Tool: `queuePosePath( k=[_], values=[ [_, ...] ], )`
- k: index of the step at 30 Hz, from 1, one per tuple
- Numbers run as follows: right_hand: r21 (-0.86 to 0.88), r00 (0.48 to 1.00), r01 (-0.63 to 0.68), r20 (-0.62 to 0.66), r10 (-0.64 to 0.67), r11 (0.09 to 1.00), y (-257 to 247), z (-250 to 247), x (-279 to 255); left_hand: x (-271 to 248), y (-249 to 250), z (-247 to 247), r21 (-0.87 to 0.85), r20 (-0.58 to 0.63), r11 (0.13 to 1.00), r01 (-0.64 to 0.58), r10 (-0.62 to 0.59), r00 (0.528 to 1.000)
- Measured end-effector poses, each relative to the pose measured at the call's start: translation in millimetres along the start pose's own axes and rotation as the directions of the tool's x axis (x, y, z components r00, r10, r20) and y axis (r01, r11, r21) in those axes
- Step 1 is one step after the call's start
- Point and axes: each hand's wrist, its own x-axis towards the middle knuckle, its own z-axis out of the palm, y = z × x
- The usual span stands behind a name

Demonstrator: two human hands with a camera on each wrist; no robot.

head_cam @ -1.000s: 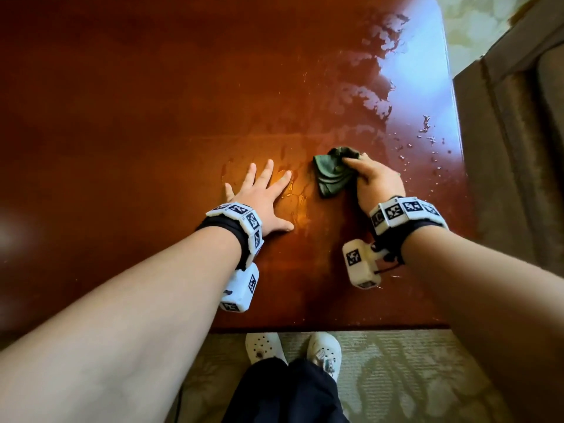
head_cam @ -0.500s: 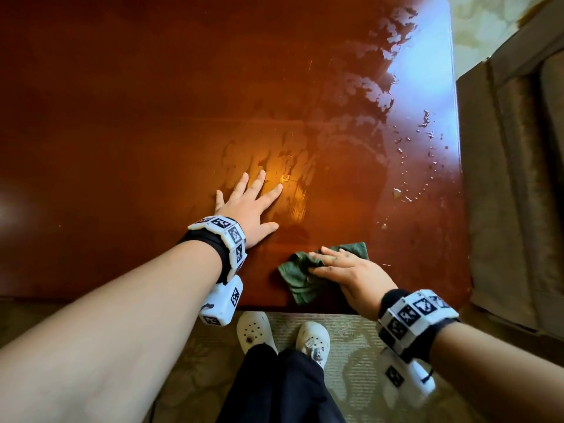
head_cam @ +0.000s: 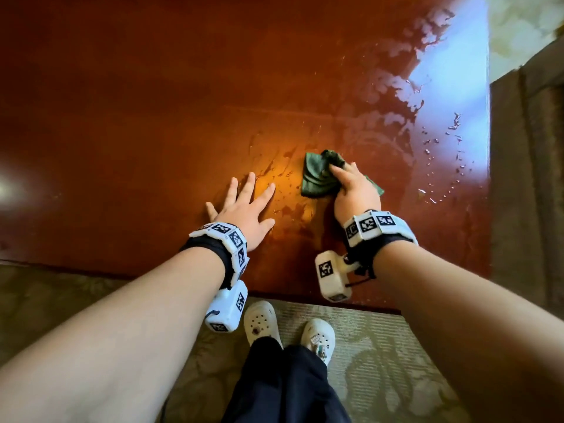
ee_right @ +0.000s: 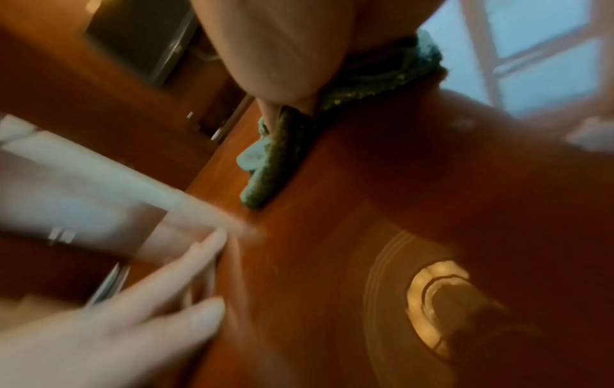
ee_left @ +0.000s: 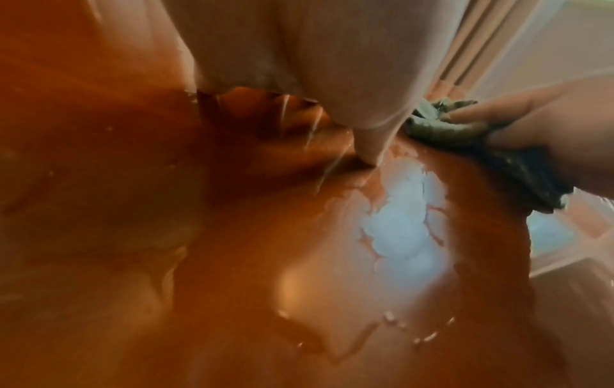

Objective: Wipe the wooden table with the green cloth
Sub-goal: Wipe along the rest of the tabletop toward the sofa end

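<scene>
The glossy red-brown wooden table (head_cam: 152, 117) fills the head view, with wet smears around the middle. A bunched green cloth (head_cam: 319, 177) lies on it right of centre. My right hand (head_cam: 351, 187) sits on the cloth, fingers bent over it and thumb against its side, holding it down on the wood. The right wrist view shows the cloth (ee_right: 275, 162) squeezed under that palm (ee_right: 282, 52). To the left, my left hand (head_cam: 244, 206) lies flat on the table, fingers spread, holding nothing. In the left wrist view the cloth (ee_left: 448, 131) lies just beyond my left thumb (ee_left: 365, 105).
Water droplets (head_cam: 442, 166) dot the table's right side. A brown upholstered seat (head_cam: 531, 178) stands against the right edge. The near table edge (head_cam: 290, 293) runs just behind my wrists. My feet in white clogs (head_cam: 259, 325) stand on patterned carpet (head_cam: 381, 346).
The right hand drew the cloth back to the near edge, then pushed it forward again to beside the left hand. The left hand stayed flat in about the same place.
</scene>
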Motion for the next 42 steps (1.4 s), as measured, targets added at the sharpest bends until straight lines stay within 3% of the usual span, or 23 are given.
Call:
queuePosePath(
  k=[3, 7, 10, 13, 16, 18, 19, 22, 24, 28, 34, 38, 42],
  values=[
    [-0.125, 0.961, 0.184, 0.233, -0.152, 0.975, -12, 9, -15, 2, -1, 0, -0.040, -0.008, 0.999, -0.005, 0.004, 1.000],
    [-0.087, 0.835, 0.427, 0.420, -0.355, 0.900, 1, 13, -57, 2, -9, 3, -0.043, -0.048, 0.999, -0.020, 0.018, 0.999],
    [-0.023, 0.703, 0.610, 0.476, -0.528, 0.792, 31, 12, -89, 1, -11, 3, -0.028, -0.042, 0.999, -0.025, 0.024, 0.999],
    [0.050, 0.578, 0.710, 0.528, -0.622, 0.703, 53, 0, -99, -1, -7, -1, -0.011, -0.019, 1.000, -0.011, 0.011, 1.000],
    [0.037, 0.532, 0.748, 0.564, -0.631, 0.663, 59, -17, -85, -4, 5, -1, 0.031, -0.022, 0.998, -0.056, 0.057, 0.998],
    [-0.034, 0.600, 0.724, 0.523, -0.605, 0.689, 62, -25, -65, -5, 15, 2, 0.085, -0.016, 0.989, -0.120, 0.122, 0.992],
    [-0.072, 0.674, 0.673, 0.470, -0.570, 0.736, 63, -29, -54, -4, 21, 3, 0.097, -0.010, 0.985, -0.142, 0.144, 0.990],
    [-0.148, 0.899, 0.420, 0.201, -0.389, 0.895, 62, -40, -17, -1, 37, 9, 0.074, -0.009, 0.985, -0.155, 0.156, 0.988],
    [-0.172, 0.964, 0.262, 0.077, -0.253, 0.950, 61, -46, 0, 1, 45, 12, 0.065, -0.012, 0.987, -0.144, 0.146, 0.989],
    [-0.129, 0.996, 0.074, -0.038, -0.080, 0.989, 57, -46, -4, 3, 46, 17, 0.068, -0.022, 0.989, -0.129, 0.130, 0.991],
    [-0.067, 0.993, 0.015, -0.115, -0.022, 0.998, 68, -22, -77, 0, 48, 16, 0.071, -0.019, 0.990, -0.123, 0.125, 0.992],
    [-0.064, 0.992, 0.077, -0.092, -0.083, 0.995, 70, -2, -130, -4, 52, 20, 0.053, -0.012, 0.994, -0.098, 0.099, 0.995],
    [-0.038, 0.968, 0.245, 0.058, -0.243, 0.969, 79, 13, -162, -11, 55, 27, 0.060, -0.007, 0.993, -0.098, 0.098, 0.995]
  ],
)
